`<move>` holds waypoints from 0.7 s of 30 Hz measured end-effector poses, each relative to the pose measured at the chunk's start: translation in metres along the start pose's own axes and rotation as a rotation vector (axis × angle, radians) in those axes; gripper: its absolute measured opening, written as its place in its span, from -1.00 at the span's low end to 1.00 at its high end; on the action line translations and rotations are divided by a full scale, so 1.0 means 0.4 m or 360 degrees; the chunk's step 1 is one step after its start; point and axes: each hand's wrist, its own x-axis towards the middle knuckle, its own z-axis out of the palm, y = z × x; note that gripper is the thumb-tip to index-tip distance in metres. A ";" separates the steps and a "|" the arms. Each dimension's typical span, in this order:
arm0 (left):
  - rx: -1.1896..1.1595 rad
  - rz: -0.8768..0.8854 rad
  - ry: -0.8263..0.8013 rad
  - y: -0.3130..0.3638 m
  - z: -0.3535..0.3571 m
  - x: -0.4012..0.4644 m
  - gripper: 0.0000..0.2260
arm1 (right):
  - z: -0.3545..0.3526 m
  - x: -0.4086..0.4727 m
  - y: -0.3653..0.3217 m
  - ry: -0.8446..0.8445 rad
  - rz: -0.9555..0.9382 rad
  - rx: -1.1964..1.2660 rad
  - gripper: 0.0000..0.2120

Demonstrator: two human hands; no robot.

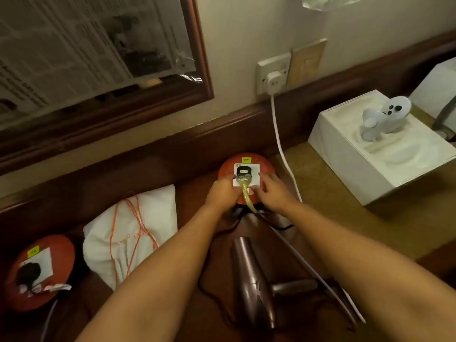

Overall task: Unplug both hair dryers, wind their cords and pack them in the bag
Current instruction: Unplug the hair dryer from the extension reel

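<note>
Fingers [228,180] of both hands flank black plug [243,174]; cord end toward person.

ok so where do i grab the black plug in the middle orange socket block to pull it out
Grip the black plug by its two flat side faces, coming from above; its body stands proud of the round orange socket block. Avoid the taped cord neck, which bends away towards you.

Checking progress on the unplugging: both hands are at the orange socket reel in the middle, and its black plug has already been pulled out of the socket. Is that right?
Not quite. In the head view the black plug still sits in the white socket of the orange socket reel. The left hand and right hand are at the reel, either side of the plug.
</note>
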 end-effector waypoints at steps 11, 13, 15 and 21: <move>-0.0047 -0.0003 0.0008 -0.010 0.033 0.135 -0.56 | 0.050 0.124 0.083 0.0034 -0.0060 -0.0183 -0.49; -0.0117 0.0001 0.0009 -0.012 0.044 0.150 -0.54 | 0.061 0.138 0.097 0.0031 -0.0079 -0.0185 -0.49; -0.0144 0.0028 0.0017 -0.011 0.053 0.162 -0.50 | 0.067 0.144 0.107 0.0053 -0.0096 -0.0206 -0.50; -0.0142 0.0024 0.0018 -0.011 0.077 0.174 -0.43 | 0.076 0.146 0.121 0.0122 -0.0152 -0.0245 -0.53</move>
